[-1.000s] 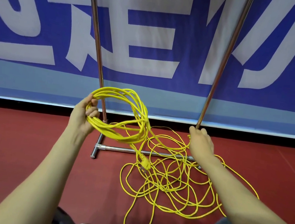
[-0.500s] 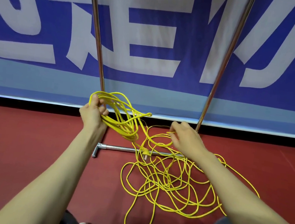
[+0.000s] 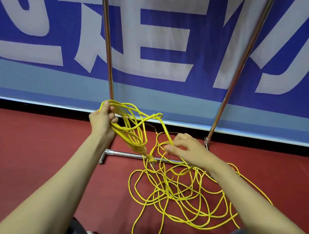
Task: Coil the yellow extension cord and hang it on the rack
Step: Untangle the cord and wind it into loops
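The yellow extension cord (image 3: 135,145) is partly coiled: the left hand (image 3: 101,119) grips a bunch of finished loops, held up in front of the rack's left upright (image 3: 107,52). The rest lies as a loose tangle (image 3: 171,195) on the red floor (image 3: 29,150), in front of the rack's base bar (image 3: 127,154) and between the person's knees. The right hand (image 3: 186,150) pinches a single strand between thumb and fingertips, just above the tangle, and that strand runs up in an arc to the loops. The step in hand looks like laying the next turn. To do it well, the right hand should let the cord slide through a light pinch rather than drag it, so crossings in the tangle shake free instead of tightening into knots. Each new turn should match the size of the ones already held, and go into the left palm beside them, not across. The loops now hang uneven and splayed, so squaring them up first would help. The plug (image 3: 150,158) dangles at the base bar and could snag there; lifting the coil a little higher would avoid that.
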The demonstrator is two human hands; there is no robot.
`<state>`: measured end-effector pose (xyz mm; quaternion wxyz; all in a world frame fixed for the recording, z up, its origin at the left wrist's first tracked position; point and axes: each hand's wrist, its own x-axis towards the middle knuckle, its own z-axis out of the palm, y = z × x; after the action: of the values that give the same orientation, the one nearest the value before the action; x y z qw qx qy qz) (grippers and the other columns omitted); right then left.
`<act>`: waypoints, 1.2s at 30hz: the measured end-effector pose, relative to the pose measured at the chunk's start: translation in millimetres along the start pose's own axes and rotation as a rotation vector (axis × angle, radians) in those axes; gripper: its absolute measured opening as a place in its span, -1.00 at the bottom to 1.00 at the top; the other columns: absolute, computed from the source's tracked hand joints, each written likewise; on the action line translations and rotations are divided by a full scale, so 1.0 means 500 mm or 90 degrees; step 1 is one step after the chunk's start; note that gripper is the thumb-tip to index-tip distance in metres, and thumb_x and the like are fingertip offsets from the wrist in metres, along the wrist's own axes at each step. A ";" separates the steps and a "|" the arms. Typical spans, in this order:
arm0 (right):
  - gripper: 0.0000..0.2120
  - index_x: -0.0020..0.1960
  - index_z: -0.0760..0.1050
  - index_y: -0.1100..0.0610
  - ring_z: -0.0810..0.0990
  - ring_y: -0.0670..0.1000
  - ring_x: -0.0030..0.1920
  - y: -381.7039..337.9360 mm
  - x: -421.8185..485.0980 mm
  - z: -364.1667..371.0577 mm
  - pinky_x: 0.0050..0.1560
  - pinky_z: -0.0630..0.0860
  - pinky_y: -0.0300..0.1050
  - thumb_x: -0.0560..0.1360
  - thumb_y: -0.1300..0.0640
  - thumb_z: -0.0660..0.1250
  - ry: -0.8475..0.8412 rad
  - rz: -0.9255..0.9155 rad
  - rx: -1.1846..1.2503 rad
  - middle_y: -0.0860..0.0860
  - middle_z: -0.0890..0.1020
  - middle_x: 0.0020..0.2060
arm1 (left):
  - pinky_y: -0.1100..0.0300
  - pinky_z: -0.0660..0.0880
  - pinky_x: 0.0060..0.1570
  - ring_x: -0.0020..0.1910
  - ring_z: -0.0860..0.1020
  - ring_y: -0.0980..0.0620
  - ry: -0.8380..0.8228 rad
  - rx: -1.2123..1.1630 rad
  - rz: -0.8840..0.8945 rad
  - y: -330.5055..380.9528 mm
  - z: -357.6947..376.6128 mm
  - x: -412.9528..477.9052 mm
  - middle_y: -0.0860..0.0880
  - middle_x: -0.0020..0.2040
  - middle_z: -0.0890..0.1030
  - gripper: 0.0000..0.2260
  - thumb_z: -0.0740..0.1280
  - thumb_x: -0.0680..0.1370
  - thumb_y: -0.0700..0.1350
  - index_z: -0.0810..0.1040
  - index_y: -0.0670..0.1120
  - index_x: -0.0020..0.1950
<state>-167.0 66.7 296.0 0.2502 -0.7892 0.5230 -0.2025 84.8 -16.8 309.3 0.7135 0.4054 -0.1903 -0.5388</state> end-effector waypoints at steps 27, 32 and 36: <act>-0.57 -0.16 0.52 0.15 0.53 0.13 -0.03 -0.061 -0.015 -0.009 -0.06 0.40 -0.06 0.58 -0.17 0.13 -0.321 0.102 -0.390 0.11 0.60 -0.16 | 0.35 0.16 -0.61 -0.62 0.23 0.16 -0.001 -0.007 0.142 0.018 0.002 0.003 0.06 -0.50 0.46 -0.75 0.21 0.63 -0.26 0.35 -0.17 -0.26; -0.58 0.19 0.53 0.21 0.46 0.18 0.21 -0.151 -0.018 0.069 0.13 0.42 0.04 0.61 -0.07 0.09 -0.343 -0.049 -0.541 0.17 0.56 0.14 | 0.35 0.19 -0.60 -0.62 0.25 0.16 -0.015 0.036 0.154 -0.010 0.011 -0.004 0.05 -0.50 0.48 -0.91 0.22 0.62 -0.26 0.35 -0.25 -0.05; -0.60 0.21 0.51 0.21 0.41 0.15 0.21 -0.173 -0.015 0.070 0.15 0.38 0.04 0.61 -0.05 0.10 -0.255 -0.170 -0.522 0.14 0.53 0.14 | 0.33 0.22 -0.59 -0.61 0.27 0.16 -0.049 0.103 0.133 -0.042 0.011 -0.004 -0.04 -0.40 0.47 -0.82 0.26 0.61 -0.23 0.28 -0.27 0.09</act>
<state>-86.8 108.4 320.5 -0.0141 -0.9068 0.3952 0.1464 67.3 -18.7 296.3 0.7230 0.4184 -0.3018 -0.4595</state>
